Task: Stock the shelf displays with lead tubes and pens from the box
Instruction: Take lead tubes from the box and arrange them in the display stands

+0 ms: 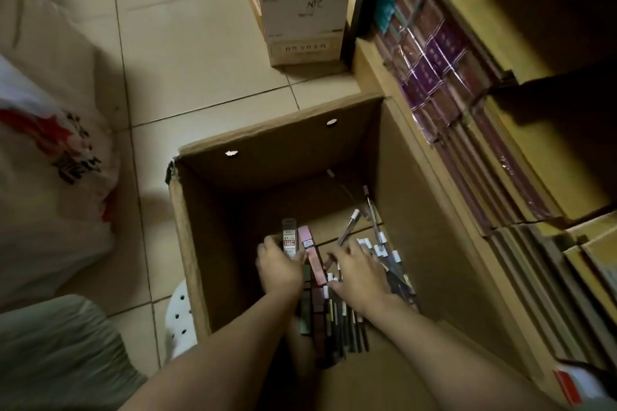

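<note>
Both my arms reach down into a deep open cardboard box (pixel 213 243) on the floor. My left hand (pixel 278 267) grips a dark lead tube (pixel 289 238) with a red and white label, held upright. A pink lead tube (pixel 312 255) stands right beside it, between my hands. My right hand (pixel 359 274) lies with curled fingers on a heap of pens (pixel 377 245) with white caps at the box's right side. More dark tubes and pens (pixel 337 320) lie flat on the box bottom under my wrists.
Shelves (pixel 500 143) packed with wrapped notebooks rise along the right of the box. A white carton (pixel 302 15) sits on the tiled floor behind it. A large white bag (pixel 50 177) with red print stands at the left, and a white perforated stool (pixel 178 317) shows by the box.
</note>
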`<state>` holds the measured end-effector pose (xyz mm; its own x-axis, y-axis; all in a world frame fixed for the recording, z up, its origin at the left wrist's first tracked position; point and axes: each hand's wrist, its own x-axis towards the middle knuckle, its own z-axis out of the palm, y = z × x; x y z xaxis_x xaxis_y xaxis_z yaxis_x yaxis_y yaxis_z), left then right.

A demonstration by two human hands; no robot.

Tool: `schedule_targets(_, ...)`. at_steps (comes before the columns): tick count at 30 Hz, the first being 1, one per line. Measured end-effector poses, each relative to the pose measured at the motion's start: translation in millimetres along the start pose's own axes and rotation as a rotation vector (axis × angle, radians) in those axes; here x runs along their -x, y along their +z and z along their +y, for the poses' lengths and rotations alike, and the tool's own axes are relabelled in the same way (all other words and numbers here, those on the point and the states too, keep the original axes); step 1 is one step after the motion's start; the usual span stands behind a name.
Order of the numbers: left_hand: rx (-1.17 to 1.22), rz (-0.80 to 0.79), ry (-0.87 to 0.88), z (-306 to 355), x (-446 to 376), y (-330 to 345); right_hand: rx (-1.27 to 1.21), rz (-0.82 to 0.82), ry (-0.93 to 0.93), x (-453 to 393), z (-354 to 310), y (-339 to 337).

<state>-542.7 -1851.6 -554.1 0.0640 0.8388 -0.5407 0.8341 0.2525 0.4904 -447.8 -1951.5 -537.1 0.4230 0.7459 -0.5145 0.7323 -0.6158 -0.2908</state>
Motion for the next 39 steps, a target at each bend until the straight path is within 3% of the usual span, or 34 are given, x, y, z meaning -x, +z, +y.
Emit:
schedule_targets(6,-0.053,-0.021,-0.046,-0.6,-0.5,14.7,-0.038,0.015,-0.040,4.9,16.9,-9.2)
schedule_targets(10,-0.044,-0.038,-0.028,-1.7,5.8,17.9,-0.078,0.076,0.052,14.6,29.9,-26.7)
schedule_targets(13,0.197,0.002,-0.115,3.7,11.8,10.8,-0.197,0.041,0.195,25.2,38.3,-37.5)
schedule_targets(16,0.455,0.004,-0.243,10.4,19.1,1.1,-0.217,-0.102,0.286,40.0,45.0,-39.3)
schedule_targets(20,0.606,-0.232,-0.304,5.4,40.8,-0.5,-0.186,-0.274,0.360,53.4,48.2,-34.2)
schedule_targets(25,0.605,-0.453,-0.404,-9.5,71.2,5.5,-0.203,-0.256,0.389,53.5,38.4,-22.3)
schedule_targets(28,0.589,-0.409,-0.367,-15.2,69.2,4.8,-0.215,-0.232,0.381,48.7,34.9,-17.2)
schedule_targets(32,0.473,-0.204,-0.272,-23.9,52.6,-3.4,-0.151,-0.218,0.351,43.1,36.1,-16.5)
schedule_targets(35,0.440,-0.045,-0.323,-31.8,46.2,-4.7,-0.131,-0.164,0.327,38.3,36.5,-17.5)
schedule_targets(39,0.401,-0.032,-0.414,-42.8,48.4,4.4,-0.215,-0.051,0.321,33.9,39.7,-21.5)
